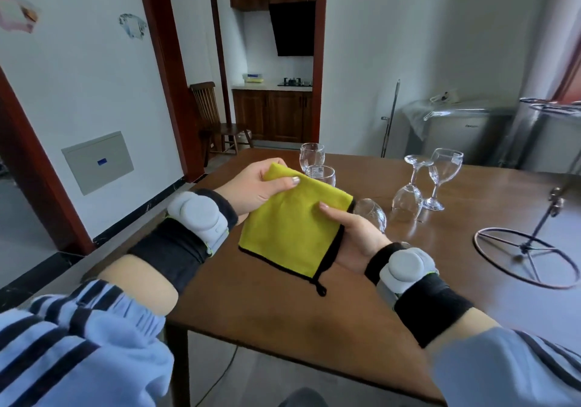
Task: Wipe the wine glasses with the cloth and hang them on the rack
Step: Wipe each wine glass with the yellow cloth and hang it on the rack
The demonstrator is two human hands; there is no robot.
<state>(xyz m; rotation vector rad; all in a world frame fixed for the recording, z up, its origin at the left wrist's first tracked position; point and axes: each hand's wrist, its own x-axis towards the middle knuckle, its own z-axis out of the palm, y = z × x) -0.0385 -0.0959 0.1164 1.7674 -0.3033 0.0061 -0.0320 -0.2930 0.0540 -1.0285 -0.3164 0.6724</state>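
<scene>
Both hands held the yellow cloth (pixel 292 227) above the table's near edge, left hand (pixel 257 186) pinching its far corner, right hand (pixel 352 237) gripping its right side, nearest the glasses (pixel 405 199) just beyond it.
</scene>
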